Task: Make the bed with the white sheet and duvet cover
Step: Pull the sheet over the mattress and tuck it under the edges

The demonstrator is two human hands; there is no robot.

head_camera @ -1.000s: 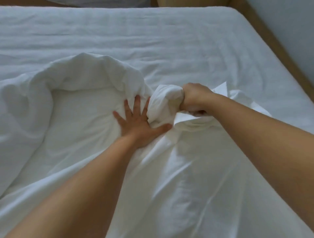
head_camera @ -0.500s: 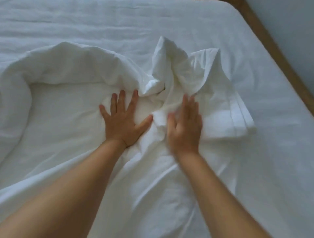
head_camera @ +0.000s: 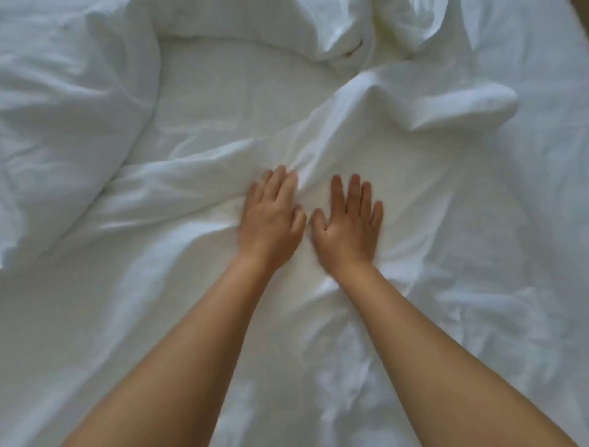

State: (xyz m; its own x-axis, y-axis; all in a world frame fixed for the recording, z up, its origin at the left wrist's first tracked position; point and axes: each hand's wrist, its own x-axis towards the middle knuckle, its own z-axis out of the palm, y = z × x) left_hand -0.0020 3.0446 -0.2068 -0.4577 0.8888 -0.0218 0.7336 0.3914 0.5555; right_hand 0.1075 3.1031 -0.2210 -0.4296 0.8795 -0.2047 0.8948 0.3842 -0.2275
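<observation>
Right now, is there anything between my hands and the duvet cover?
Nothing visible. The left hand and right hand both lie flat, side by side, directly on the duvet cover. The only bumps are the cover's own bunched folds, beyond the hands and to the left.

Left hand (head_camera: 271, 220) and right hand (head_camera: 349, 226) press flat on rumpled duvet cover (head_camera: 197, 134).

The view was taken up almost wholly by the bed (head_camera: 541, 207). Beyond its far right edge only a thin brown sliver (head_camera: 585, 3) was seen, and whether wood or floor could not be told. The bed was lit softly and evenly in a cool, muted tone; faint shadows were cast across it.
</observation>
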